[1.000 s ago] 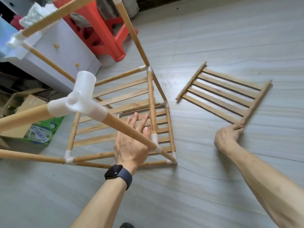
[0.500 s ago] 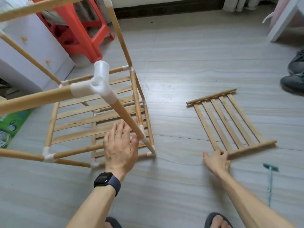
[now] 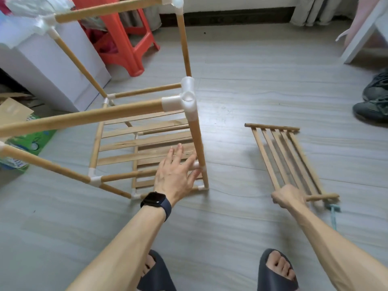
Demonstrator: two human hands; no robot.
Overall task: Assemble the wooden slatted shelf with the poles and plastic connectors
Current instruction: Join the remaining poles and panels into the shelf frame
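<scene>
Head view: the left hand, fingers released and spread, is touching the near corner pole of the half-built frame standing on the floor. Right of the frame, the right hand is grasping the end rail of a loose slatted panel, fingers curling round it.

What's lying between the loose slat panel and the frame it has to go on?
Nothing visible: only bare floor separates the slat panel, gripped by the right hand, from the frame. The left hand is spread at the frame's near corner.
</scene>
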